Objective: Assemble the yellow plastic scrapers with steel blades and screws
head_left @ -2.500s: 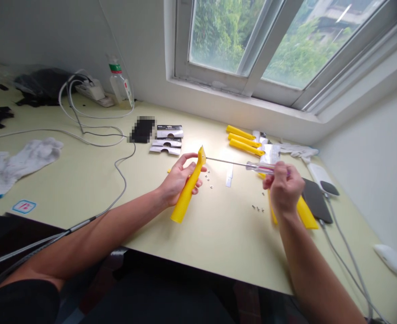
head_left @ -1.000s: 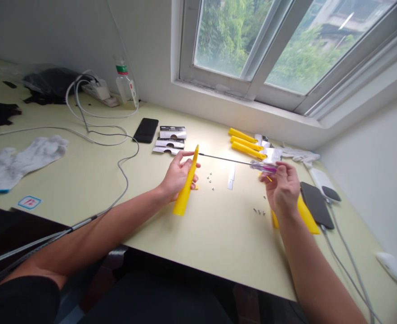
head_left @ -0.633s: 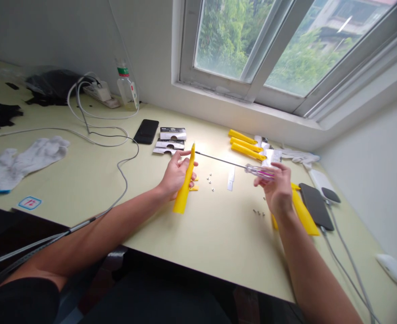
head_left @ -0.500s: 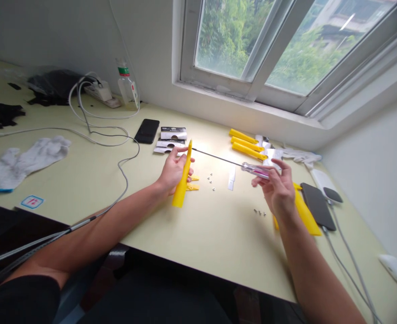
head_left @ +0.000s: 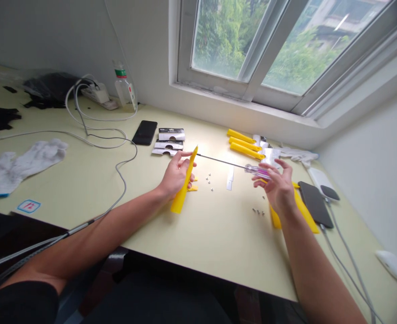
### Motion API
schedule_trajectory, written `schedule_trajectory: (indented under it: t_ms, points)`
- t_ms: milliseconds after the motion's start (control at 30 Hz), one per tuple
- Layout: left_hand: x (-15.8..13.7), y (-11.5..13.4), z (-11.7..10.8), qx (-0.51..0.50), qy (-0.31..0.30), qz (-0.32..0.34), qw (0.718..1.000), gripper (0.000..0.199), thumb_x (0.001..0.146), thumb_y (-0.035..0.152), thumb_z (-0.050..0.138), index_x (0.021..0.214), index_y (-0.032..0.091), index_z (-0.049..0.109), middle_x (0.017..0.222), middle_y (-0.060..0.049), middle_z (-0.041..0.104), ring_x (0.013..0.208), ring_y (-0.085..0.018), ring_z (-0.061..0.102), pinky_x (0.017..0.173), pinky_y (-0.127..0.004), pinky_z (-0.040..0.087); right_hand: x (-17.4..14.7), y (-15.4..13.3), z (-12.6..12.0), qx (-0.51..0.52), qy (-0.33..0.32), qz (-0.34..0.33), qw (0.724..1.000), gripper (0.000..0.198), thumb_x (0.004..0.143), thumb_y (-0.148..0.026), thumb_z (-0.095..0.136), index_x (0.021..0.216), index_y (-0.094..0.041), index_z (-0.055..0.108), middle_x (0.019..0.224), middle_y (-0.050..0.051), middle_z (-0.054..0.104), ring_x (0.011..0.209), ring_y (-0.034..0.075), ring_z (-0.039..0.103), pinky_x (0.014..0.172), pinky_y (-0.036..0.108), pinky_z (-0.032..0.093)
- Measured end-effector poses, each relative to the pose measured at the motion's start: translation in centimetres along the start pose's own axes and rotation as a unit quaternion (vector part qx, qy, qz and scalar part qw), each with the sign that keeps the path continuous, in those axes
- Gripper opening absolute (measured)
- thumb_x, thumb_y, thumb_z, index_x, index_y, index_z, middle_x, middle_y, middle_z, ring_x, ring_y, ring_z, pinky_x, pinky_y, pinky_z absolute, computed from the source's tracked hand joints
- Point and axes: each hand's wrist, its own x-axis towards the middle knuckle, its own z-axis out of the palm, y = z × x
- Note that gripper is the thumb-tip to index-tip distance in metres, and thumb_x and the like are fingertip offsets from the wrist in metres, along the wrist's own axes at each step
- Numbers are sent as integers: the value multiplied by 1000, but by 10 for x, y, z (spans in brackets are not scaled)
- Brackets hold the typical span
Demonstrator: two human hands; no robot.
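Note:
My left hand (head_left: 177,174) is closed around a yellow plastic handle (head_left: 184,191), held tilted above the table with its narrow end up. In my right hand (head_left: 279,185) is a screwdriver (head_left: 255,169) with a clear and purple grip. Its long thin shaft points left, and the tip meets the upper end of the handle; whether a screw sits there is too small to tell. Several small nuts (head_left: 209,182) lie on the table between my hands. Several screws (head_left: 258,212) rest below my right hand. Small yellow pieces (head_left: 193,188) show just behind my left hand.
More yellow handles (head_left: 247,150) lie near the window, with others (head_left: 306,211) beside my right wrist. A black phone (head_left: 145,132) and printed cards (head_left: 171,134) sit at the back. White gloves (head_left: 26,162), a bottle (head_left: 124,87), cables and a dark power bank (head_left: 315,204) surround the workspace.
The yellow handle has tilted further, its upper end leaning right. The screwdriver's tip has shifted slightly right and down with it. Both hands keep their hold, and the whole view has moved slightly.

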Motion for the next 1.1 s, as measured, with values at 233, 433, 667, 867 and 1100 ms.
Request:
schedule_trajectory:
  t_ms: [233,433,667,867,1100]
  points:
    - [5,-2,-3,5,-1,-14,1000,11,98,26,45,107,27,50,96,-2,56,47,-7,55,35,-18,41,-1,-3,1,-49,23,3,999,42,81,-52,67,105,-25,47,81,-3,62,41,6,50,35,20,41]
    - [5,-5,-3,6,3,-43,999,13,98,25,44,109,28,50,96,-2,56,47,-7,55,36,-18,40,0,-2,-3,-36,17,-9,999,38,81,-49,69,101,-25,48,77,-5,59,39,4,45,35,19,37]
    - [2,-4,-1,15,-8,-35,999,13,97,29,49,110,27,51,94,-2,58,47,-6,55,37,-17,42,2,-6,-8,52,-39,-7,998,45,73,-34,79,109,-29,52,104,0,66,62,8,60,54,24,51]
    - [-4,-8,0,25,-35,-37,998,13,97,29,48,110,27,51,94,-2,57,49,-7,57,37,-17,42,7,-8,-19,-1,-37,35,999,42,77,-48,73,106,-27,51,76,-3,64,47,11,55,41,24,43]
    - [0,-2,-1,11,-10,-52,999,14,98,25,44,110,27,50,96,-2,57,49,-7,56,37,-17,41,4,-3,-16,-47,-27,55,997,33,84,-51,65,98,-24,52,63,-6,57,36,5,39,38,20,36]
